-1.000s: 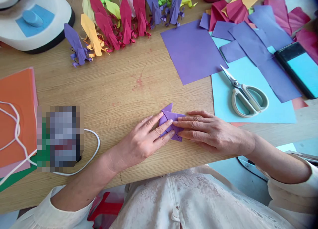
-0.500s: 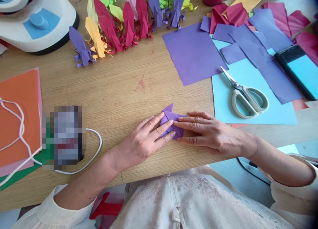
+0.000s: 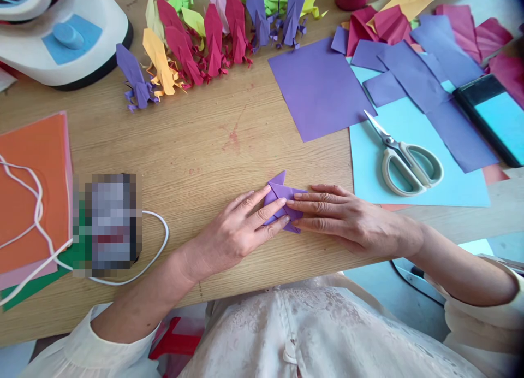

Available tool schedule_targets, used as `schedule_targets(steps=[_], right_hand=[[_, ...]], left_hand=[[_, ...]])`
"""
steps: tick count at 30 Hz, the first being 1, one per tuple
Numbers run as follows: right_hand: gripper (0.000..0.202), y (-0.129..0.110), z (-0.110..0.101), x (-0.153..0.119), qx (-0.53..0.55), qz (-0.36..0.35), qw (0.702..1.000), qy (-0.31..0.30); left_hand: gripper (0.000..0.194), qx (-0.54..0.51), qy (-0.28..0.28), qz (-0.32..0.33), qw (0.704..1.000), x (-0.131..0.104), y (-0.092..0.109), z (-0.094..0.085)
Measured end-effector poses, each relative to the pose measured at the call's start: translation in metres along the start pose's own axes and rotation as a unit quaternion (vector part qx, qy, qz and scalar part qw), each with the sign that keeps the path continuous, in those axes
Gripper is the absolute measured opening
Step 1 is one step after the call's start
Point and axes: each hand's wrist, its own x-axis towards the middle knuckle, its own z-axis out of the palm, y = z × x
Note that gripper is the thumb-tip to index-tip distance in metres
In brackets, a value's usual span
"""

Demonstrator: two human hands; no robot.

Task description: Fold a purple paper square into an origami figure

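A piece of folded purple origami paper (image 3: 282,191) lies flat on the wooden table near its front edge, with pointed flaps at the top and bottom. My left hand (image 3: 241,225) comes in from the left, fingers spread and stretched out, their tips pressing on the paper's left and middle. From the other side, my right hand (image 3: 347,217) lays its outstretched fingers over the right part. The fingertips of both hands nearly meet at the middle of the fold. Both thumbs are mostly hidden, and the fingers cover part of the paper.
Scissors (image 3: 403,154) lie on light blue paper (image 3: 364,176) at the right, beside a purple sheet (image 3: 319,88), purple offcuts and a phone-like black device (image 3: 491,116). Folded paper figures (image 3: 213,39) line the back. At the left are orange paper (image 3: 33,203), a white cable (image 3: 166,230) and a pixelated object (image 3: 112,225).
My right hand's lower finger has shifted slightly up, and more of the paper's bottom point shows. My left hand stays in place on the paper.
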Motion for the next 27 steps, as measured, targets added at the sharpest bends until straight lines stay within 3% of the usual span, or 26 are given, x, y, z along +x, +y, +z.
schedule_targets(steps=[5,15,27], right_hand=[[0.041,0.0009,0.0005,0.0001,0.027,0.023,0.999,0.029],[0.047,0.0017,-0.0014,0.0001,-0.004,-0.003,1.0,-0.017],[0.043,-0.0033,0.0016,0.0005,-0.029,-0.01,1.0,0.001]], left_hand=[[0.047,-0.014,0.02,-0.003,1.0,0.0001,-0.0002,0.0021],[0.045,-0.032,0.009,-0.005,0.999,-0.0016,-0.0015,0.0012],[0.043,-0.037,0.005,-0.01,0.999,-0.0012,-0.0022,0.0006]])
